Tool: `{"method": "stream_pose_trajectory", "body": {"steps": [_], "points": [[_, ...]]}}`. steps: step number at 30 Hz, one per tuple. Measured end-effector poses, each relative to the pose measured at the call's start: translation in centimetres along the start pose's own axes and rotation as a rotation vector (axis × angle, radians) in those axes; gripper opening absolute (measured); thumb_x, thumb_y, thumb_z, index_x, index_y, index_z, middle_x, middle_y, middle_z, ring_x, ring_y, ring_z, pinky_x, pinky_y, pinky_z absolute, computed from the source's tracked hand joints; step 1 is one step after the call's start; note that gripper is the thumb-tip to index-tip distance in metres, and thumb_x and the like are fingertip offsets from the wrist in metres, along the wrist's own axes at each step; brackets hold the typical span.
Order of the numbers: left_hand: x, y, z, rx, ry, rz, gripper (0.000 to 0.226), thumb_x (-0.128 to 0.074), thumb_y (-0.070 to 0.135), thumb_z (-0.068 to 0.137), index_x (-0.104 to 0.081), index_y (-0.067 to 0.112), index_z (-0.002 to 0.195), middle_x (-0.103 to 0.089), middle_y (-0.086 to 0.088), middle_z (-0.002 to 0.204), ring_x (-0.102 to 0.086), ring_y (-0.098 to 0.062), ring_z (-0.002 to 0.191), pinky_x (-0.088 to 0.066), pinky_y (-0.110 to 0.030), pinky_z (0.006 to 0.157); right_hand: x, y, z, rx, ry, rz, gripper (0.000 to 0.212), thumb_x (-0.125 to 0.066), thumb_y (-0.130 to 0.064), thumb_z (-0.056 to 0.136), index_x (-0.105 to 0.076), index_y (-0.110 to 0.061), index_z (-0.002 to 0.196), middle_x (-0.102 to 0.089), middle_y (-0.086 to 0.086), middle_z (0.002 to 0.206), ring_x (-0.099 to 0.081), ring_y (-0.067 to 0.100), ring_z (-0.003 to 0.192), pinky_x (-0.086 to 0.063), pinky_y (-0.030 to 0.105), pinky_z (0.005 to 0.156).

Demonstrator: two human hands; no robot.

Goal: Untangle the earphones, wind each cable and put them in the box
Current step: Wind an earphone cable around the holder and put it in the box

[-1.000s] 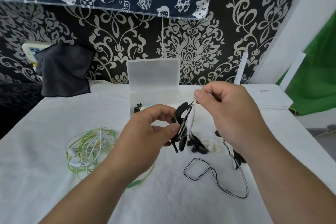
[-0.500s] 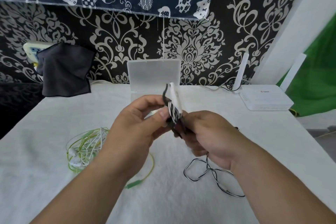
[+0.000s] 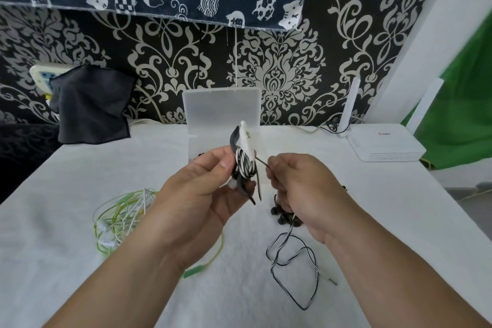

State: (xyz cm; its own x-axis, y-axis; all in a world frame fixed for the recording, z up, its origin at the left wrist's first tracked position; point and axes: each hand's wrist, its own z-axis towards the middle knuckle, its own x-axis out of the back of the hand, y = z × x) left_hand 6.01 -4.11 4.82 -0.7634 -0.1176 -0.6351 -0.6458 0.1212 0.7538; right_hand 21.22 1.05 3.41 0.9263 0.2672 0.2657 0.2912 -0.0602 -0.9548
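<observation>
My left hand (image 3: 202, 194) grips a black-and-white earphone set (image 3: 245, 160) above the table, with its striped cable wound around the earpieces. My right hand (image 3: 300, 189) pinches the free cable (image 3: 262, 163) just right of the bundle. The rest of that cable (image 3: 295, 266) trails down in loose loops on the white cloth, ending in a plug (image 3: 332, 280). A tangled green and white earphone heap (image 3: 119, 218) lies at the left. The translucent box (image 3: 221, 109) stands open behind my hands, its inside mostly hidden.
Small black ear tips (image 3: 282, 217) lie under my right hand. A white router (image 3: 383, 141) sits at the back right, a dark cloth (image 3: 90, 104) hangs at the back left. A patterned wall closes the back of the white-covered table (image 3: 80, 173).
My right hand has come out from under the bundle to its right side, pulling the cable taut. The bundle stays upright in my left hand with more turns on it.
</observation>
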Motion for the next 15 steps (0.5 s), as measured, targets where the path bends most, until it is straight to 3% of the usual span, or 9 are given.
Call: {"method": "stream_pose_trajectory", "body": {"steps": [2, 5, 8, 12, 15], "points": [[-0.1, 0.0, 0.0, -0.01, -0.009, 0.011, 0.037, -0.059, 0.015, 0.08, -0.066, -0.005, 0.111, -0.069, -0.012, 0.09, -0.058, -0.017, 0.066, -0.057, -0.022, 0.059, 0.0, 0.0, 0.0, 0.017, -0.001, -0.049, 0.046, -0.046, -0.029, 0.104, -0.055, -0.021, 0.059, -0.039, -0.014, 0.046, -0.031, 0.012, 0.044, -0.027, 0.031, 0.051], [0.1, -0.1, 0.4, -0.052, 0.05, 0.014, 0.03, -0.059, 0.015, 0.08, -0.066, -0.002, 0.104, -0.068, -0.013, 0.09, -0.059, -0.017, 0.069, -0.058, -0.022, 0.063, -0.4, -0.6, -0.8, -0.032, -0.171, -0.009, 0.041, -0.045, -0.026, 0.105, -0.054, -0.016, 0.066, -0.037, -0.009, 0.049, -0.035, 0.015, 0.045, -0.034, 0.028, 0.049], [0.9, 0.0, 0.9, -0.083, 0.114, 0.057, 0.023, -0.055, 0.017, 0.087, -0.065, 0.0, 0.1, -0.062, -0.014, 0.082, -0.058, -0.02, 0.068, -0.058, -0.026, 0.063, -0.7, -0.8, -1.4, -0.066, -0.305, 0.103, 0.035, -0.044, -0.021, 0.106, -0.059, -0.01, 0.077, -0.036, -0.006, 0.051, -0.028, 0.014, 0.045, -0.027, 0.024, 0.045], [1.9, 0.5, 1.5, -0.106, 0.186, 0.065, 0.037, -0.057, 0.021, 0.087, -0.063, -0.001, 0.117, -0.061, -0.009, 0.086, -0.059, -0.017, 0.074, -0.054, -0.034, 0.082, -0.6, -0.8, -1.6, -0.082, -0.409, 0.11, 0.031, -0.044, -0.018, 0.106, -0.067, -0.01, 0.088, -0.034, -0.007, 0.055, -0.023, 0.01, 0.047, -0.02, 0.022, 0.047], [2.0, 0.6, 1.3, -0.076, 0.124, 0.005, 0.029, -0.055, 0.017, 0.091, -0.067, 0.001, 0.111, -0.066, -0.012, 0.091, -0.06, -0.016, 0.069, -0.058, -0.031, 0.074, -0.8, -0.8, -1.7, -0.104, -0.431, 0.059, 0.032, -0.045, -0.02, 0.106, -0.07, -0.011, 0.086, -0.034, -0.01, 0.052, -0.023, 0.008, 0.046, -0.02, 0.021, 0.047]]}}
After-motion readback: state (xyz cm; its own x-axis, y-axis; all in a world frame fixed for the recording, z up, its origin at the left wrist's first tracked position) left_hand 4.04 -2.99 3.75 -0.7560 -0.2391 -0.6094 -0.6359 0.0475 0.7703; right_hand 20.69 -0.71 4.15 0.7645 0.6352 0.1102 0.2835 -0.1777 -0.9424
